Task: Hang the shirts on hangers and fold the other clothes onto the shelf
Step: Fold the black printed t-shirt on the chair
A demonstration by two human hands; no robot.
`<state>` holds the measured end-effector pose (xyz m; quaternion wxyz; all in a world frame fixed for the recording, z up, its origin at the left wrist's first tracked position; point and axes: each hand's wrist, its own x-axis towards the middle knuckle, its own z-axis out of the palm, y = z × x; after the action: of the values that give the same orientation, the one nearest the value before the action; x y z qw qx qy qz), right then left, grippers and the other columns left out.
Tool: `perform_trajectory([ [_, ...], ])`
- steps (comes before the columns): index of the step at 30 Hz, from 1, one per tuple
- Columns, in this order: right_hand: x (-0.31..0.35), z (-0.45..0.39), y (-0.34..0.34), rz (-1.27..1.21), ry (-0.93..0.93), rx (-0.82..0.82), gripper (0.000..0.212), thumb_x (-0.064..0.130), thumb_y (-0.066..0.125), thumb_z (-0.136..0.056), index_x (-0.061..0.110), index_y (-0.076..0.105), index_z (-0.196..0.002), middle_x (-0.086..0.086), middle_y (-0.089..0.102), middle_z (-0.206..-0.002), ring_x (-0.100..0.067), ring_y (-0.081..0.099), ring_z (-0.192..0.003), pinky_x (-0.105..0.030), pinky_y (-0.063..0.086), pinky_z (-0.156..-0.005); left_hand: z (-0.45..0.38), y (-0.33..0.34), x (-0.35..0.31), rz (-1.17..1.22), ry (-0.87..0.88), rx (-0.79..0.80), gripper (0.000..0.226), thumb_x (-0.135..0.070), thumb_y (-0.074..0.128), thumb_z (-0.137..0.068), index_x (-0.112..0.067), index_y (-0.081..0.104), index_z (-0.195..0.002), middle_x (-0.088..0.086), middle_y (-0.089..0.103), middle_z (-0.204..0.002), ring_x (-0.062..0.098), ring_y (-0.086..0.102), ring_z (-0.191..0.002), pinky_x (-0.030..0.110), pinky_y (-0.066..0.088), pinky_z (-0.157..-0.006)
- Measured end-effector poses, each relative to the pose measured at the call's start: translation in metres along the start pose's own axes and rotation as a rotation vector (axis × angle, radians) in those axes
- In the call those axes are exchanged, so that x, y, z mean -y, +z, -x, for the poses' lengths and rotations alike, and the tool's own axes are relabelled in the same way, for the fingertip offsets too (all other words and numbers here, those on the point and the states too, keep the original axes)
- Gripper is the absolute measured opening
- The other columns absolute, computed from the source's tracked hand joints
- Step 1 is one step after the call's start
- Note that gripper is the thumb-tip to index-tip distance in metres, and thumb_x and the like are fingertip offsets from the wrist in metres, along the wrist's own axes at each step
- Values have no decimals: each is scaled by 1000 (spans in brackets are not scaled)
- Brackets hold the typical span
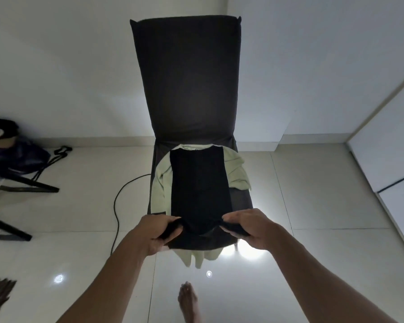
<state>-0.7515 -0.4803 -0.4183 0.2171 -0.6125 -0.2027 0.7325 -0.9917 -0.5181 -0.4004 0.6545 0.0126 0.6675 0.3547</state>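
A black garment [198, 187] lies folded into a long strip on the seat of a dark covered chair [187, 73]. Under it lies a pale green garment [237, 170], spilling past the seat's sides and front edge. My left hand [159, 231] grips the near left corner of the black garment. Its near right corner is held in my right hand [250, 226]. Both hands sit at the chair's front edge, and the gripped end is bunched and slightly lifted.
A black cable [117, 206] runs over the tiled floor left of the chair. At far left a dark bag [19, 159] sits on a black-legged frame. White cabinet doors [387, 145] stand at right. My bare foot [188, 301] is on the floor below.
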Motion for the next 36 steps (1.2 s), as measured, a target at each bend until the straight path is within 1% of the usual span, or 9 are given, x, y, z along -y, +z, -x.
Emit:
perform_trajectory([
  [9, 132, -130, 21, -38, 130, -50, 20, -8, 70, -86, -12, 69, -105, -27, 69, -111, -27, 75, -89, -28, 63, -64, -127, 56, -138, -37, -57, -44, 5, 7, 60, -92, 10, 64, -91, 24, 64, -84, 25, 66, -67, 25, 56, -42],
  [16, 179, -235, 31, -42, 259, -108, 18, -5, 64, -93, -12, 66, -110, -26, 67, -115, -23, 75, -66, -23, 56, -48, -233, 73, -185, -69, -157, -89, 10, 1, 65, -91, 6, 64, -100, 27, 65, -110, 29, 68, -79, 30, 58, -46],
  [20, 182, -263, 29, -75, 279, -33, 39, 22, 80, -85, 2, 66, -115, -22, 71, -112, -27, 73, -84, -29, 60, -62, -268, 68, -188, -135, -154, 23, 51, -32, 89, -69, -6, 67, -107, 10, 67, -98, 18, 65, -70, 31, 59, -57],
  [22, 182, -268, 24, -9, 300, 57, 50, 26, 87, -74, 5, 67, -114, -21, 72, -112, -26, 72, -87, -31, 59, -70, -278, 59, -185, -340, -115, 131, 67, -36, 96, -52, -9, 68, -107, 3, 66, -82, 12, 61, -66, 28, 55, -56],
  [24, 180, -273, 20, 193, 305, 84, 53, 21, 88, -72, 9, 66, -118, -10, 74, -106, -20, 72, -83, -29, 56, -66, -285, 52, -180, -557, -43, 165, 77, -31, 100, -44, -15, 68, -113, -3, 71, -88, 11, 66, -75, 30, 57, -62],
  [27, 179, -284, 21, 646, 210, -92, 44, 31, 74, -88, 22, 60, -129, 1, 69, -86, -14, 64, -68, -25, 45, -50, -295, 48, -178, -744, 157, 8, 53, -29, 90, -67, -17, 70, -115, 0, 74, -107, 16, 70, -98, 39, 56, -94],
  [31, 184, -292, 28, 883, -21, -221, 38, 48, 63, -94, 19, 68, -118, -2, 67, -96, -19, 65, -89, -31, 53, -72, -293, 53, -183, -841, 320, -146, 20, -34, 73, -88, -16, 73, -98, -1, 73, -92, 15, 68, -90, 26, 53, -75],
  [33, 194, -293, 32, 824, -61, -206, 34, 48, 62, -95, 19, 69, -113, 2, 66, -87, -14, 64, -80, -24, 47, -64, -291, 58, -191, -776, 368, -160, 15, -31, 71, -90, -16, 71, -93, -2, 71, -88, 12, 67, -86, 21, 47, -67],
  [36, 208, -303, 33, 805, -83, -230, 32, 46, 62, -95, 20, 68, -111, 0, 70, -88, -14, 66, -78, -25, 49, -64, -307, 62, -200, -710, 369, -212, 19, -29, 70, -91, -15, 73, -104, 1, 73, -96, 18, 68, -93, 27, 50, -82],
])
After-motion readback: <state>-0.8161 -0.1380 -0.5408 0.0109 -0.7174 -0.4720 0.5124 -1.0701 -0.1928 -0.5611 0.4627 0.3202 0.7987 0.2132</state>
